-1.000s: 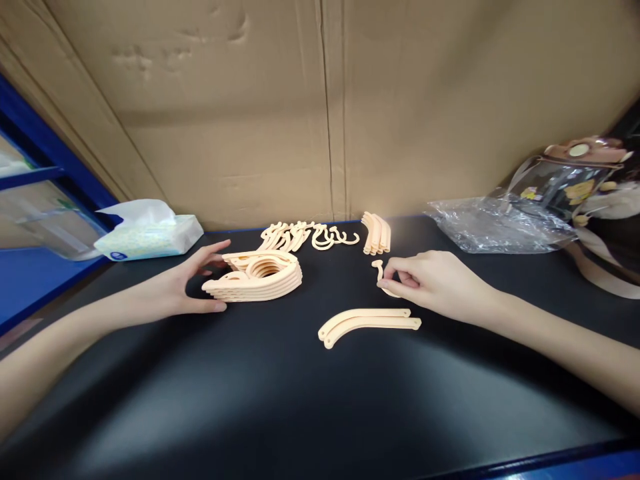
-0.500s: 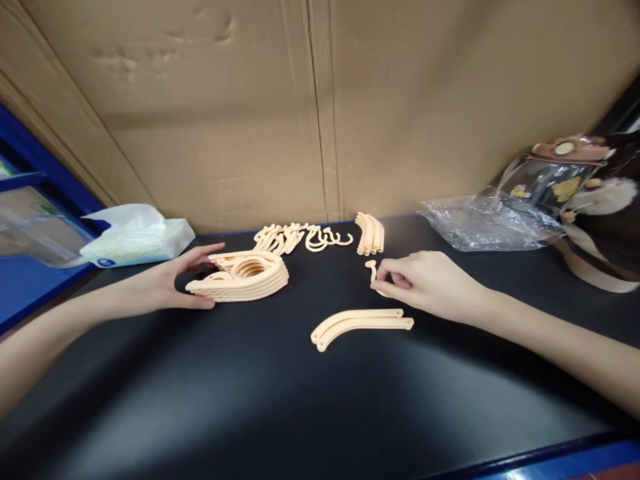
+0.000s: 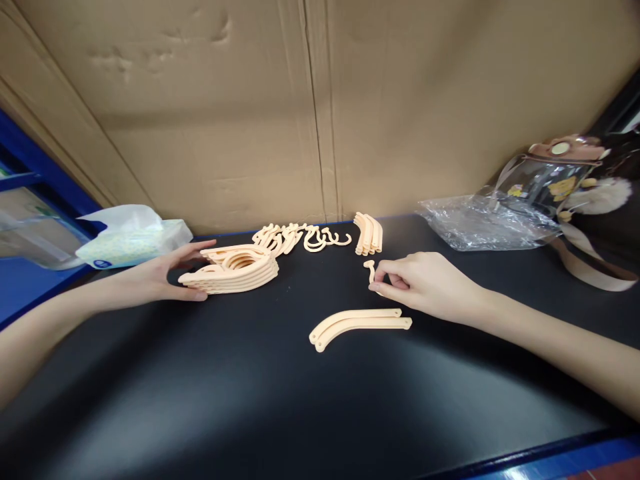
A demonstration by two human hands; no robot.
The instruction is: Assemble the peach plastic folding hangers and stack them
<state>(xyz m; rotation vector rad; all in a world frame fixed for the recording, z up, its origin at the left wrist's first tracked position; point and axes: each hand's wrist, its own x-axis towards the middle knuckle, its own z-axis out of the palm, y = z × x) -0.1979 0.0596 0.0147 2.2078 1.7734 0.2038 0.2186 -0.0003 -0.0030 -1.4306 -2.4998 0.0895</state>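
Here, the left hand [image 3: 163, 273] grips the left end of a stack of cream frames [image 3: 243, 279], thumb on the near side, fingers on the far side. Well to the right, the right hand [image 3: 425, 283] pinches a small hook [image 3: 369, 266]. Two curved bars [image 3: 357, 325] lie nearer on the black table [image 3: 280, 413]; loose hooks [image 3: 314, 241] sit far off.

Soft glare on black tabletop [image 3: 320, 413]

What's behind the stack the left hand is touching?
Behind the peach stack, a bit to the right, lie peach hooks, with brown cardboard beyond. The stack covers the black tabletop right behind it, so anything small there can't be seen.
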